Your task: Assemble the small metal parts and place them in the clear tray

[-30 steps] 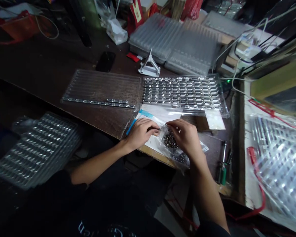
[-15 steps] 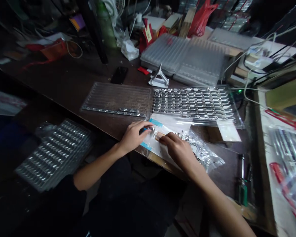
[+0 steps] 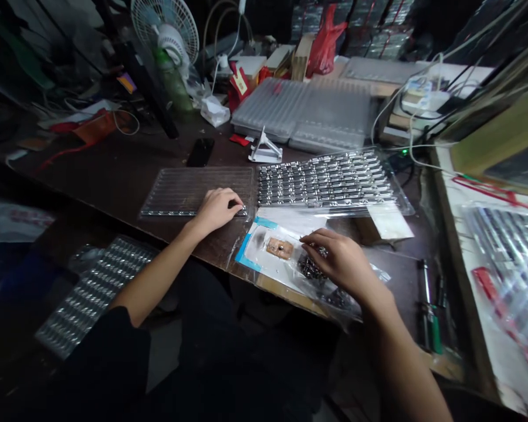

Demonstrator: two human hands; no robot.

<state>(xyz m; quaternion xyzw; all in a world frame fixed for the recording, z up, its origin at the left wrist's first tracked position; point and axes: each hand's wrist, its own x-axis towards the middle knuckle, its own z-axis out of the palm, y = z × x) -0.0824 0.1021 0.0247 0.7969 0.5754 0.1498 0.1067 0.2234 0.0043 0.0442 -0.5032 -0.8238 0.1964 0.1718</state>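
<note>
My left hand [image 3: 217, 210] is over the front right of a clear ribbed plastic tray [image 3: 176, 179], its thumb and forefinger pinched at the row of shiny metal parts [image 3: 171, 213] along the near edge. What lies between those fingertips is mostly covered by the hand; it looks like a small metal part. My right hand [image 3: 341, 261] is held above a pile of small dark metal pieces [image 3: 311, 266] on a plastic bag. Its thumb and forefinger are drawn together, and anything in them is too small to name. Left of it, a small wooden block [image 3: 280, 248] with a dark centre rests on a white sheet.
A second tray [image 3: 325, 181] full of shiny metal parts adjoins the first. Behind them stand a white stand [image 3: 265, 149], a phone [image 3: 200, 152] and stacked clear trays [image 3: 273, 108]. Screwdrivers [image 3: 431, 319] lie at the right. More filled trays [image 3: 99, 293] are low at the left.
My left hand has moved from the wooden block's side to the left tray's front row. My right hand has left the block and shifted right, above the metal pieces. The view has shifted too.
</note>
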